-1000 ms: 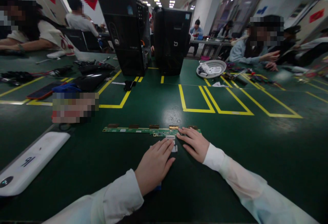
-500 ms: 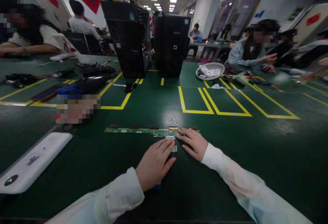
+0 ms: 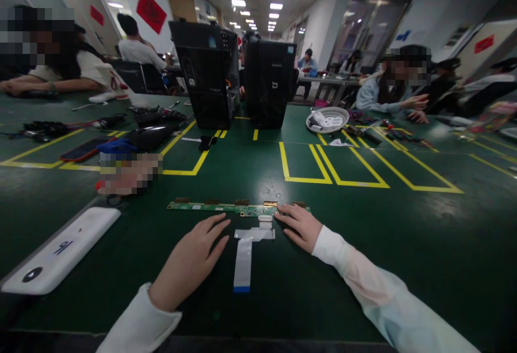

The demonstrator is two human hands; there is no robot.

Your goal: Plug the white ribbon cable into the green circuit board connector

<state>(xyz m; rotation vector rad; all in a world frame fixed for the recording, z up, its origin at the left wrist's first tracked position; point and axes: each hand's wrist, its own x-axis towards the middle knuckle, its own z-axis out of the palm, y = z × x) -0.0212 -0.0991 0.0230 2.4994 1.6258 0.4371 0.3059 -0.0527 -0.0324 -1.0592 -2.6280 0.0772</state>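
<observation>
A long, narrow green circuit board (image 3: pixel 220 207) lies across the green table in front of me. From a connector on its near edge, a white flat ribbon cable (image 3: pixel 243 264) folds sideways and then runs toward me, ending in a blue tip. My right hand (image 3: pixel 301 226) rests at the board's right end, fingers spread, fingertips touching it. Left of the cable, my left hand (image 3: pixel 194 258) is open with fingers apart and holds nothing. Its fingertips are just short of the board's near edge; whether they touch the table I cannot tell.
Two black computer towers (image 3: pixel 266 81) stand at the back. A white basket (image 3: pixel 327 120) with pale items sits right of them. On the left lie a white device (image 3: pixel 60 253), a phone (image 3: pixel 83 150) and black cables (image 3: pixel 44 128). Yellow tape (image 3: pixel 309 180) marks the table; other people sit around.
My left hand has moved left and toward me, off the cable, uncovering its folded strip and blue tip. My right hand stays at the board. The view has shifted slightly.
</observation>
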